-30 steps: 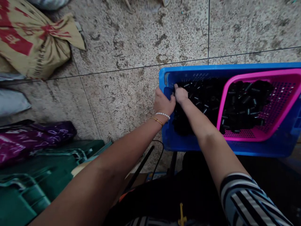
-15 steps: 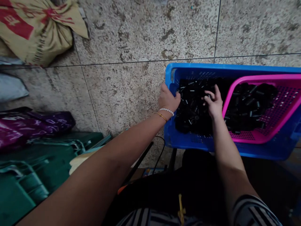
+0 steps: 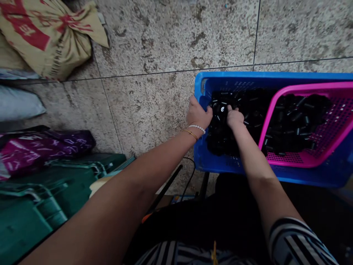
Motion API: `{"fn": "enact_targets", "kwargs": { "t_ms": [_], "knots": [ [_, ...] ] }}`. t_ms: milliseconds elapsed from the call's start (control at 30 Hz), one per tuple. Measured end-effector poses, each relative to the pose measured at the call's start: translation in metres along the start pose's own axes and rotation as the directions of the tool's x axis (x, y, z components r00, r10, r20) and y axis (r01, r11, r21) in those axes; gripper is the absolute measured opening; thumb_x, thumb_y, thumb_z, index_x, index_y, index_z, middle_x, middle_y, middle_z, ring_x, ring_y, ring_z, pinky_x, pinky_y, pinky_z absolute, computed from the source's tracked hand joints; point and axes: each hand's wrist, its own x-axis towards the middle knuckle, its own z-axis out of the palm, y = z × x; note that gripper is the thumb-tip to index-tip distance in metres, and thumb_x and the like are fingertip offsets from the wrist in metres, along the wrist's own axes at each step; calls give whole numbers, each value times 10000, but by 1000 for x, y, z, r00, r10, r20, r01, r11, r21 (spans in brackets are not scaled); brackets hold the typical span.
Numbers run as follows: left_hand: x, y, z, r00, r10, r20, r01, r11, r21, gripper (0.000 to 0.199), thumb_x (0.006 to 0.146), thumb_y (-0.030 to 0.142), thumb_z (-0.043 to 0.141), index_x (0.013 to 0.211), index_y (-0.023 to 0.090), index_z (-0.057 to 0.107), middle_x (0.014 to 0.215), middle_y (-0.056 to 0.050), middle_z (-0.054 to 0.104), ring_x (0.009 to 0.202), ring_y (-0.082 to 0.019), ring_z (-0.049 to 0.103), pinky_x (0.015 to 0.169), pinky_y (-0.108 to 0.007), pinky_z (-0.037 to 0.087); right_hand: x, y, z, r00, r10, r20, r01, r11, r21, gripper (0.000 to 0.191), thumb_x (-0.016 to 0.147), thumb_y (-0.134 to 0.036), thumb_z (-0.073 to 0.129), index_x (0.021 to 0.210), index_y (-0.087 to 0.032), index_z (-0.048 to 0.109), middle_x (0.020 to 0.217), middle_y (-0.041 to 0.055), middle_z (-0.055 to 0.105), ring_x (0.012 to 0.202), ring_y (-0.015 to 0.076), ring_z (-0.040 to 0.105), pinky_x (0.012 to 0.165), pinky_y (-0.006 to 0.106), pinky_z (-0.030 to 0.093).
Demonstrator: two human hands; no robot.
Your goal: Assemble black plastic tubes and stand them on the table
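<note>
A blue plastic basket (image 3: 220, 168) holds a heap of small black cylindrical pieces (image 3: 220, 138). My left hand (image 3: 199, 113) is closed over the basket's left rim, thumb on the inner side. Inside, my right hand (image 3: 235, 117) reaches down into the loose pieces, its fingers mostly curled and partly hidden; whatever they hold cannot be made out. Just left of its fingertips, one piece shows a pale ring-shaped end (image 3: 222, 109). A pink perforated basket (image 3: 306, 162) sits tilted within the blue one, right of my right hand, and contains more black pieces.
Speckled floor tiles (image 3: 154, 103) lie beyond the basket. Tied tan sacks (image 3: 68, 48), a whitish bag (image 3: 19, 105) and a purple bag (image 3: 74, 141) are at the left. Green crates (image 3: 74, 187) stand near my left forearm. A dark thin bar (image 3: 168, 184) runs beneath my arm.
My right hand has moved left across the black pieces, away from the pink basket, and its spread fingers have curled downward. My left hand keeps its hold on the rim.
</note>
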Motion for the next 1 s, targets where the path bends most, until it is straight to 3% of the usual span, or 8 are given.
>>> {"fn": "enact_targets", "kwargs": {
  "t_ms": [333,433,533,633,767,833,933,1000],
  "knots": [
    [0,-1,0,1000,18,8,-17,999,-47,616,902,370,588,1425,111,392,1312,-242,627,1152,-359,668,988,-469,546,-72,16,-36,929,-125,-348,185,972,147,493,845,-158,520,1276,-319,697,1251,72,582,1077,204,660,949,342,566],
    [0,-1,1,1000,24,6,-24,998,-55,628,907,382,587,1435,110,383,1323,-241,623,1146,-353,667,979,-464,550,-120,59,-65,804,-92,-588,208,969,133,498,839,-166,501,1259,-323,716,1307,122,522,1238,263,594,1044,435,532],
    [0,-1,1,1000,27,-2,-27,998,-60,634,909,378,595,1434,96,380,1323,-246,619,1155,-355,664,981,-455,548,-149,134,-85,511,-15,-860,105,994,45,465,788,-221,592,1184,-415,739,1238,123,535,1178,310,632,948,494,562],
    [0,-1,1,1000,19,8,-18,997,-74,619,914,378,597,1425,104,380,1325,-240,609,1195,-361,653,988,-451,540,-150,177,-93,541,-146,-828,106,989,-105,707,742,-519,723,1428,-414,589,1423,162,489,1309,443,550,1012,675,484],
    [-1,0,0,1000,3,24,-1,996,-92,591,917,377,591,1415,142,378,1332,-224,611,1206,-353,650,999,-451,533,-110,113,-85,533,-239,-812,327,943,-64,624,915,-594,570,1494,-378,488,1412,128,560,1333,372,548,1064,663,479],
    [-1,0,0,1000,0,20,2,997,-81,576,918,378,583,1409,150,388,1323,-221,621,1177,-342,660,998,-447,536,-74,54,-69,650,-290,-702,457,888,57,423,1022,-465,409,1341,-282,617,1238,112,649,1201,300,631,1028,549,542],
    [-1,1,-1,1000,2,8,-2,999,-42,567,916,382,572,1407,151,406,1318,-213,628,1157,-329,669,994,-431,545,-16,-12,-36,907,-252,-338,301,949,99,377,1013,-426,471,1288,-248,656,1351,120,598,1147,280,654,971,442,567],
    [-1,1,-1,1000,3,6,-3,1000,-23,582,915,391,570,1416,144,404,1324,-214,629,1149,-328,674,989,-429,552,12,-27,-14,947,-202,-251,231,969,92,379,965,-415,572,1273,-210,651,1404,158,552,1062,290,678,895,439,581]
  ]
}}
